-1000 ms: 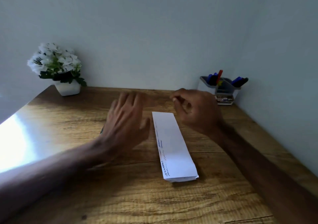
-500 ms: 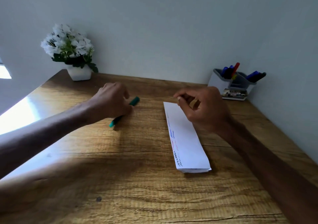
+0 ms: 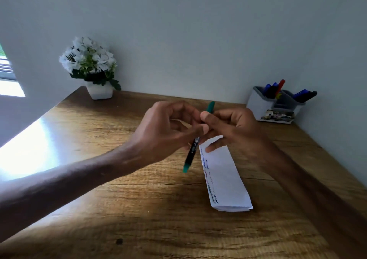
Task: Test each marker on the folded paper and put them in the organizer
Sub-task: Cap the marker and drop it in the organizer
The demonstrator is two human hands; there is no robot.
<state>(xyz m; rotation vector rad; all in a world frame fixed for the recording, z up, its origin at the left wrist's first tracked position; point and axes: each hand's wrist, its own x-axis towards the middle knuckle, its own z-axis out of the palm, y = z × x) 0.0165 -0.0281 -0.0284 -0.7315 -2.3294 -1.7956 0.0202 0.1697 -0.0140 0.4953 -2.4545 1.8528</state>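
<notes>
Head view: both hands meet above the tabletop (image 3: 139,209), over the far end of the folded paper (image 3: 224,175), with the green marker (image 3: 192,152) held slantwise between them. The left hand (image 3: 164,131) pinches the dark barrel between thumb and fingers. The right hand (image 3: 236,129) is curled round the upper part, just under the green end that pokes out above it. That upper end is probably the cap, so the step in hand looks like uncapping, though the frame does not settle which end carries the tip.

The first risk is a cap that lets go suddenly. With the hands this close together, a jerk could drag the wet tip across a finger, or send the cap onto the wood, where it may roll.

The second is the paper. It lies flat and nothing clearly pins it. One right finger reaches down towards its far end, but I cannot tell whether it touches. A stroke on an unheld sheet could push it askew or run off onto the tabletop. The test marks already crowd the left edge, so a new line there may overlap old ones and be hard to read.

The last is the organizer (image 3: 258,107) in the far right corner, well apart from the hands. Several markers (image 3: 303,95) already lean out of it, and a careless drop could knock them or tip the new one out.
</notes>
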